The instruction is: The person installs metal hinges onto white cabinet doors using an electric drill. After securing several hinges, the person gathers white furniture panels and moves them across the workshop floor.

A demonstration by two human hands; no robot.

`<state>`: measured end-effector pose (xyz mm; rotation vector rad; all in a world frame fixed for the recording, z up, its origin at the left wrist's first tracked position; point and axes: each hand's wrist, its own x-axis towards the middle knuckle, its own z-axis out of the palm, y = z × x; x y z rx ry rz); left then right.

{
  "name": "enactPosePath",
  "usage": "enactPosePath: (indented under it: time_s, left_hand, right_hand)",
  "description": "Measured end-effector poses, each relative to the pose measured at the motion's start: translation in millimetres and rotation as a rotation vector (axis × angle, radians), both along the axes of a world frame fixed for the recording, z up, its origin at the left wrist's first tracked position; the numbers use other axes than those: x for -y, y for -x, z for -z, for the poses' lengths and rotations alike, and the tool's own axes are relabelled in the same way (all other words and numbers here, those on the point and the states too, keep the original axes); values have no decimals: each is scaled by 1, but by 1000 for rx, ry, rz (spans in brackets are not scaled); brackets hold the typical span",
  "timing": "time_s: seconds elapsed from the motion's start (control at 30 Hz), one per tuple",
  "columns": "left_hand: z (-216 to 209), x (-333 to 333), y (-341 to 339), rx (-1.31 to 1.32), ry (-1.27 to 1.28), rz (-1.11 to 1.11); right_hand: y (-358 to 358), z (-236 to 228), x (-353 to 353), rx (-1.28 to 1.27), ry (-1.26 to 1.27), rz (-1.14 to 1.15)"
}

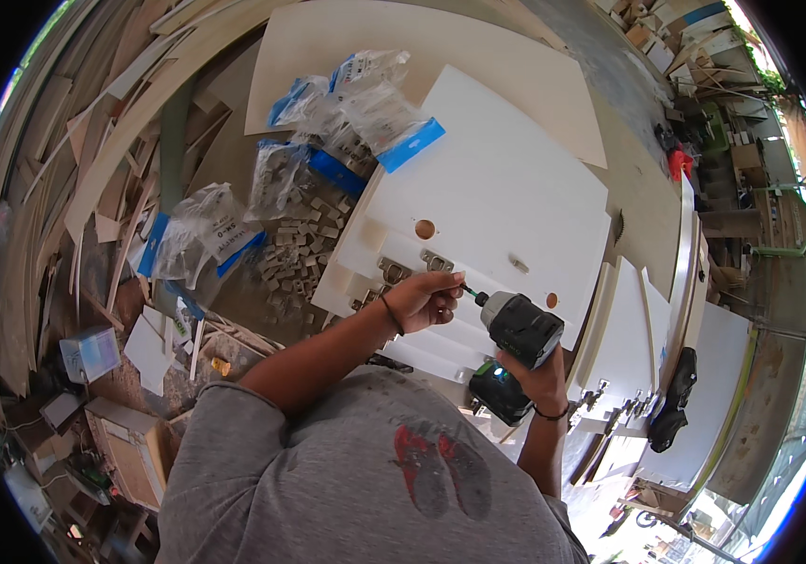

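Note:
My right hand (539, 376) is wrapped round the grip of a black and grey cordless drill (523, 327), with its battery and a small light below. The drill's thin bit points up and left toward my left hand (426, 303). That hand is closed in a pinch at the bit's tip; what the fingertips hold is too small to make out. Both hands are over a stack of white panels (488, 179). The top panel has two round holes and a small loose piece (519, 264). Metal cabinet hinges (436, 261) lie at its left edge, near my left wrist.
Torn clear plastic bags (365, 103) with blue headers lie at the upper left, beside a pile of small grey blocks (300, 249). Wood offcuts (102, 169) crowd the far left. More white panels with hinges (624, 329) lean at the right, near a black object (674, 399).

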<state>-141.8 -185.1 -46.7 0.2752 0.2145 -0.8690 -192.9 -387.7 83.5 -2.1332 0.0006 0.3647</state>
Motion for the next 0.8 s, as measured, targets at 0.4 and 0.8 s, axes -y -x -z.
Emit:
enactPosePath:
  time_s: [0.4, 0.8]
  left_hand:
    - [21, 11, 10, -354, 17, -342]
    - [28, 7, 10, -358, 89, -400]
  right_hand:
    - [-43, 35, -32, 80, 95, -124]
    - [-80, 27, -55, -23, 301, -246]
